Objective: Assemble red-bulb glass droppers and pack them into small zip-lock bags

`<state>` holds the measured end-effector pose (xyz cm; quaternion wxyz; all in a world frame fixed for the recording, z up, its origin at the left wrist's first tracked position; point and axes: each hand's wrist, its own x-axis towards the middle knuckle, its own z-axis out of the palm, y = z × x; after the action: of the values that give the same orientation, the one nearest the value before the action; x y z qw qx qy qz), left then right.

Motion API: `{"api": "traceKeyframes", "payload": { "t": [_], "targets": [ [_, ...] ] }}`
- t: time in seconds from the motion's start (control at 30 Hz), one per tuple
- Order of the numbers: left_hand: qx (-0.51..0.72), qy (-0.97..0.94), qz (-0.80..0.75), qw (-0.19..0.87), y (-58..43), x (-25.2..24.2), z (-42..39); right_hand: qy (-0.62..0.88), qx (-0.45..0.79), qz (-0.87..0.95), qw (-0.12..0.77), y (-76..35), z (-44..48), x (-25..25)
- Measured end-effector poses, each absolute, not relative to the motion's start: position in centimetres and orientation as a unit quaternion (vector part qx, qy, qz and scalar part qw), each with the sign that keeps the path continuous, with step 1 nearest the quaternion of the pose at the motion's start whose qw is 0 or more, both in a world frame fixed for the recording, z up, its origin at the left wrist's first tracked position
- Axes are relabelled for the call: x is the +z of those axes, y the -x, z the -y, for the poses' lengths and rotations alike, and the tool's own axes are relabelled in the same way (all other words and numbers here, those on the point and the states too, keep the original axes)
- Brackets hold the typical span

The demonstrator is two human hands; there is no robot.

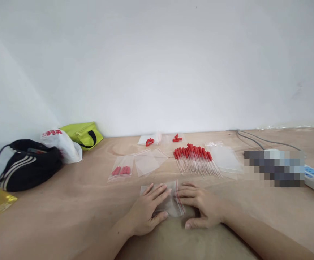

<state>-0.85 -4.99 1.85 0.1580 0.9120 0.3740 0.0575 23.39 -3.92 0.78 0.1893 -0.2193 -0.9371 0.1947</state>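
Observation:
A clear zip-lock bag point(173, 206) with a red-lined seal lies flat on the table between my hands. My left hand point(148, 211) rests on it, fingers stretched out and thumb apart. From the other side, my right hand point(201, 205) lays its extended fingers on or right beside the sealing strip, its thumb apart on the table. Both hands are open, and my left fingers partly cover the bag. Just beyond my right hand is a pile of droppers point(196, 157) with red bulbs and thin clear tubes.
Beyond my left hand lie a bag with red pieces point(121, 170) and clear bags point(148, 161). More red bulbs point(149, 142) sit near the wall. Clear bags point(224, 158) and a blurred item point(277, 169) are right; a black bag point(29, 166) and green bag point(82, 135) left.

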Motion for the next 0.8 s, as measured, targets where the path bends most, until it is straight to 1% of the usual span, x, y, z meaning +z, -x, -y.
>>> {"api": "traceKeyframes", "payload": {
  "t": [0.2, 0.27, 0.37, 0.47, 0.53, 0.6, 0.63, 0.7, 0.77, 0.8],
  "targets": [
    [0.076, -0.908, -0.373, 0.178, 0.9, 2.1, 5.0, 0.191, 0.198, 0.95, 0.15, -23.0, 4.3, 1.3],
    [0.081, -0.897, -0.391, 0.19, 1.2, 2.1, 4.9, 0.196, 0.197, 0.948, 0.152, -23.2, 4.3, 1.3],
    [0.071, -0.883, -0.413, 0.212, 1.7, 2.1, 4.6, 0.215, 0.216, 0.935, 0.183, -23.6, 4.3, 0.8],
    [0.065, -0.873, -0.428, 0.224, 2.0, 2.0, 4.3, 0.232, 0.267, 0.904, 0.239, -23.8, 3.8, 0.4],
    [0.072, -0.867, -0.441, 0.222, 2.1, 1.8, 4.2, 0.293, 0.269, 0.872, 0.284, -23.6, 3.1, 0.3],
    [0.082, -0.865, -0.444, 0.218, 2.0, 1.6, 4.2, 0.412, 0.213, 0.827, 0.317, -23.0, 1.8, 0.6],
    [0.088, -0.866, -0.443, 0.216, 2.0, 1.4, 4.2, 0.479, 0.172, 0.799, 0.319, -22.6, 0.9, 0.9],
    [0.099, -0.868, -0.436, 0.215, 2.0, 1.2, 4.2, 0.588, 0.11, 0.749, 0.285, -21.3, -1.0, 1.5],
    [0.111, -0.87, -0.43, 0.213, 2.0, 0.9, 4.3, 0.665, 0.084, 0.709, 0.221, -19.9, -3.0, 2.0],
    [0.119, -0.87, -0.43, 0.21, 2.0, 0.8, 4.4, 0.683, 0.08, 0.696, 0.208, -19.2, -3.9, 2.2]
  ]
}}
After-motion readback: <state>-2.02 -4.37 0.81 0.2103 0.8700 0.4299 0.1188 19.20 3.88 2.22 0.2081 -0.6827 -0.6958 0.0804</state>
